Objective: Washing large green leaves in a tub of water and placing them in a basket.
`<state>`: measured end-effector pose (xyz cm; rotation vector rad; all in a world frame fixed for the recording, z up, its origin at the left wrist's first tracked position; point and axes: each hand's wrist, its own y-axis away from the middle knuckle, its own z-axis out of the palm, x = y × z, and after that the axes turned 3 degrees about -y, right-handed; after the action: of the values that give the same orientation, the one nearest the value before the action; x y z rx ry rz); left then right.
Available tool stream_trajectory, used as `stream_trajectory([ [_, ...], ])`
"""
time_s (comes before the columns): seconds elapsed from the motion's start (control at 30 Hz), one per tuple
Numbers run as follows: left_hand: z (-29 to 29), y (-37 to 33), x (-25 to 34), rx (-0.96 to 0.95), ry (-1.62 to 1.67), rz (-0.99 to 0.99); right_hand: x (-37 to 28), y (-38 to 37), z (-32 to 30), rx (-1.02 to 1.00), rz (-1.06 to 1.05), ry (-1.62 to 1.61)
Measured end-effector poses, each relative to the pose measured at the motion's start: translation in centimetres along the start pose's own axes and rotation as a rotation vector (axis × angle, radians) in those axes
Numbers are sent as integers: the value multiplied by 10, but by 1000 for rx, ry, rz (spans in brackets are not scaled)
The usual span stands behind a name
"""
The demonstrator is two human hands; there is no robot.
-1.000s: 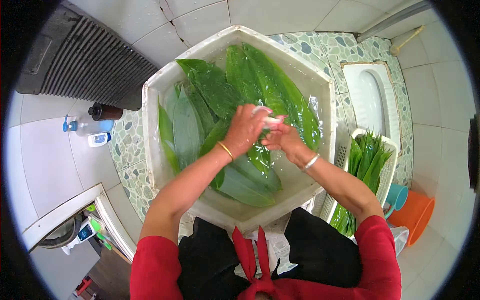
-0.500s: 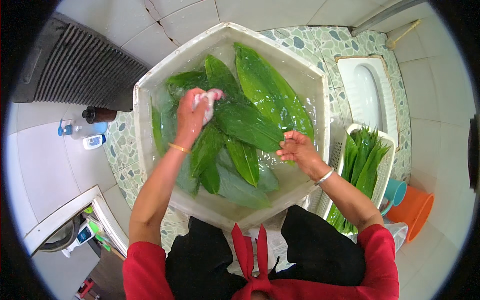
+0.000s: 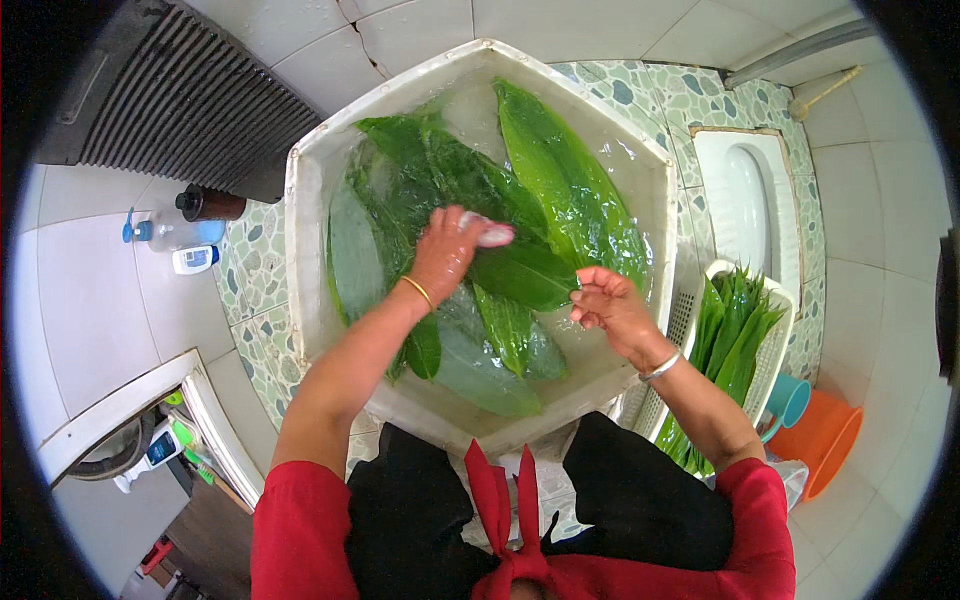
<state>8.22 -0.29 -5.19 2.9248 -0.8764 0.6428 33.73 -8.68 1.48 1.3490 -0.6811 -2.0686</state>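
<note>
A white plastic tub (image 3: pixel 660 215) of water stands before me, with several long green leaves (image 3: pixel 560 180) floating and sunk in it. My right hand (image 3: pixel 610 308) pinches the tip of one broad leaf (image 3: pixel 525 276) between thumb and fingers. Over the other part of that leaf, my left hand (image 3: pixel 447 252) is closed on a wet pink-and-white cloth (image 3: pixel 494 235) and presses it to the leaf's surface. More leaves lie under and around the left hand, some of them hidden by it.
Right of the tub, a white slotted basket (image 3: pixel 780 340) holds upright green leaves (image 3: pixel 735 330). Beside it are a teal container (image 3: pixel 789 400) and an orange bucket (image 3: pixel 825 440). A squat toilet (image 3: pixel 745 205) lies behind. Bottles (image 3: pixel 185 232) stand at left, below a dark ribbed panel (image 3: pixel 190 110).
My left hand has moved right and nearer with the cloth along the leaf, toward my right hand. The right hand still holds the leaf's tip. The view has shifted slightly.
</note>
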Motion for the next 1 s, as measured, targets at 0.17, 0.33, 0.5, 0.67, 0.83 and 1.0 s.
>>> stream_trajectory([
  [0.17, -10, 6, -34, 83, -72, -226, -74, 42, 33, 37, -220, 163],
  [0.33, -53, 15, -32, 100, 1102, -803, -93, 52, 52, 5, -1012, 751],
  [0.5, -90, 23, 6, 363, 1289, -776, -25, 16, 41, -144, -903, 1027],
  [0.67, -83, 16, 72, 148, 567, -108, 11, 4, 39, -209, -752, 1200],
  [0.83, -22, 11, 63, -17, 162, 24, 15, 6, 32, -237, -939, 1089],
  [1.0, -7, -2, 9, -30, -79, 7, -15, 36, 29, -136, -972, 953],
])
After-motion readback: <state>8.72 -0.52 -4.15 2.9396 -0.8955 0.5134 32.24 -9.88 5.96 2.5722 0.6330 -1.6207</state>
